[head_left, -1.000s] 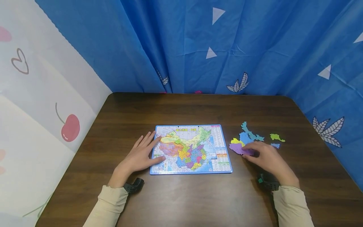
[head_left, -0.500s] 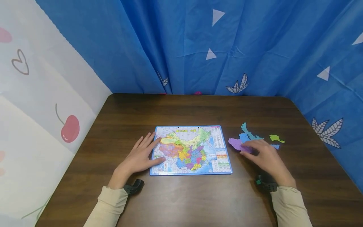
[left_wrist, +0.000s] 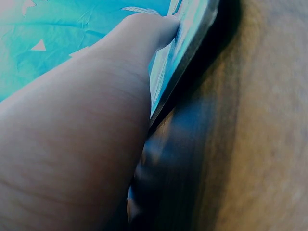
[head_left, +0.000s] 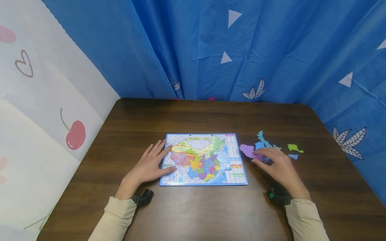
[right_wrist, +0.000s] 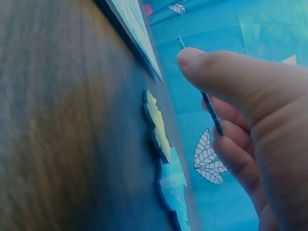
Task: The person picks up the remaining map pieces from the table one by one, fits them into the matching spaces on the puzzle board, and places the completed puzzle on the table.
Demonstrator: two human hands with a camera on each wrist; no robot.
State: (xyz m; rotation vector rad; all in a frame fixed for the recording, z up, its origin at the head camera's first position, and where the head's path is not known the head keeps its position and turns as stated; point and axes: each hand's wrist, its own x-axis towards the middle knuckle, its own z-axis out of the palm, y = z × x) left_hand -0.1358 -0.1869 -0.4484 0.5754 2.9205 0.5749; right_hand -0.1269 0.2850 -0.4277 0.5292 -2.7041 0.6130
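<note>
A purple map puzzle piece [head_left: 248, 150] is pinched between the thumb and fingers of my right hand [head_left: 278, 167], just right of the map puzzle board [head_left: 232, 147]. In the right wrist view the piece [right_wrist: 211, 115] appears edge-on, raised off the table. Spread out, my left hand [head_left: 149, 167] rests on the board's left edge. Beneath and beyond the right hand lie a blue piece [head_left: 259, 146] and a long teal piece [head_left: 263, 139], partly covered. The right wrist view shows a yellow piece [right_wrist: 159, 127] on the table; in the head view it is hidden.
A green piece [head_left: 295, 148] and a small blue piece [head_left: 293, 156] lie right of the right hand. The brown table [head_left: 193, 117] ends at a blue curtain [head_left: 199, 67] behind and a white patterned sheet [head_left: 45, 93] at the left.
My right hand has lifted the purple piece off the yellow and blue ones and brought it left, close to the board. The left hand has stayed in place.
</note>
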